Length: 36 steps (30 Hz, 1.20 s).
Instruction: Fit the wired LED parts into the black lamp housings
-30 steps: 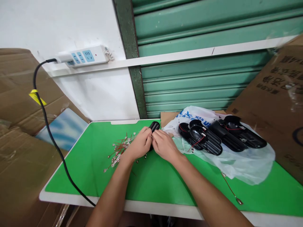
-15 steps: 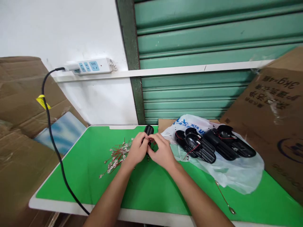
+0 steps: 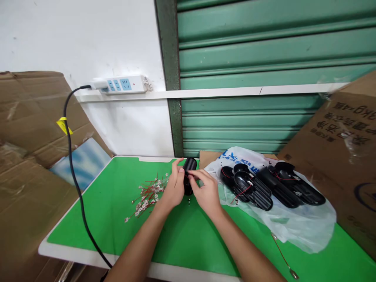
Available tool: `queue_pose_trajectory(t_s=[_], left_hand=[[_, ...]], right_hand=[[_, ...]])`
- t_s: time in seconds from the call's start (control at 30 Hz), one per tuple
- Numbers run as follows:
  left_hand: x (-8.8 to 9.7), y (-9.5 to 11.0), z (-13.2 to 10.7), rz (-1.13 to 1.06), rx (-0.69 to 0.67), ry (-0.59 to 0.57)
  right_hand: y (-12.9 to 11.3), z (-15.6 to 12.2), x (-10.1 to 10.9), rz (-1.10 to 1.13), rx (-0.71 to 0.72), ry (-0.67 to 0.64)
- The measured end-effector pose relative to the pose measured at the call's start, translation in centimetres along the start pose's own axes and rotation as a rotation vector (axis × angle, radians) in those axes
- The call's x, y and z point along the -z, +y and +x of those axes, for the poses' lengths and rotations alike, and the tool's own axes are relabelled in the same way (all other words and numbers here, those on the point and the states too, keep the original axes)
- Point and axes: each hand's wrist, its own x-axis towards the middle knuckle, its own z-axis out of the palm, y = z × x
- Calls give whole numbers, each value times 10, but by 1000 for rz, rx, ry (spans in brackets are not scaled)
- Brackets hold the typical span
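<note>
A black plastic housing (image 3: 190, 165), long and rounded like those on the bag, is held over the green tabletop. My left hand (image 3: 174, 189) grips its left side, thumb on top and index finger raised. From the right, my right hand (image 3: 206, 190) reaches in with thumb and fingertips pinched together at the middle of the housing; what they pinch is too small to make out. A tiny part (image 3: 189, 201) shows just below the housing's near end. Left of my left hand lies a pile of red wires with small round metal contacts (image 3: 145, 200).
A white plastic bag (image 3: 313, 231) at the right bears several black housings (image 3: 280, 188) with red wires. One wire with metal ends (image 3: 282, 254) lies near the front right. Cardboard boxes (image 3: 331, 156) flank the table. A black cable (image 3: 75, 176) hangs from a power strip (image 3: 126, 84).
My hands have drawn slightly apart, showing more of the black housing. My left index finger has lifted. The whole view has shifted a little, so everything sits farther right.
</note>
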Motion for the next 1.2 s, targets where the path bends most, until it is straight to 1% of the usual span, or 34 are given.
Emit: queue_pose_trajectory(t_s=[0.13, 0.23, 0.33, 0.43, 0.6, 0.7, 0.83, 1.03, 1.2], left_hand=[[4, -2, 2, 51, -22, -18], [6, -1, 4, 71, -96, -47], [7, 0, 4, 90, -154, -63], [7, 1, 4, 102, -160, -70], [6, 2, 2, 94, -170, -108], [7, 2, 2, 96, -175, -113], [7, 3, 2, 98, -164, -117], [4, 4, 2, 108, -180, -111], [2, 2, 3, 102, -199, -104]], right_hand=[[1, 0, 2, -10, -29, -22], [1, 2, 4, -22, -7, -55], [0, 3, 6, -6, 20, -59], [2, 4, 5, 16, 18, -46], [5, 2, 2, 74, -66, 11], [6, 2, 3, 81, -80, 3], [5, 3, 5, 67, -95, -8], [3, 4, 6, 17, -76, 32], [2, 2, 5, -24, -88, 63]])
